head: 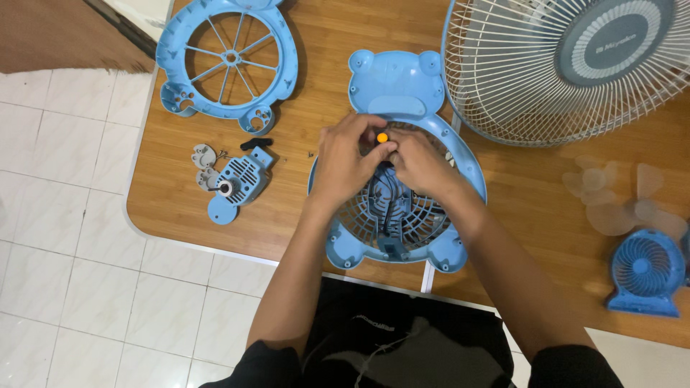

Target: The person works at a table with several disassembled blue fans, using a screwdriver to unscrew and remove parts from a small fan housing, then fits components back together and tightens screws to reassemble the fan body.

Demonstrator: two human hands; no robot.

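A light blue bear-shaped fan housing [460,154] with a round grille lies flat on the wooden table [172,194] in front of me. My left hand [345,162] and my right hand [420,162] meet over its upper middle. Between their fingertips sits a small orange knob [382,136], which both hands pinch. A dark wire [388,197] runs down the grille below the hands to a dark part near the housing's lower edge.
A blue front grille ring [230,57] lies at the far left. A blue motor unit [241,179] with grey parts sits left of the housing. A large white fan guard [568,65] fills the far right; a small blue fan [647,273] stands at the right edge.
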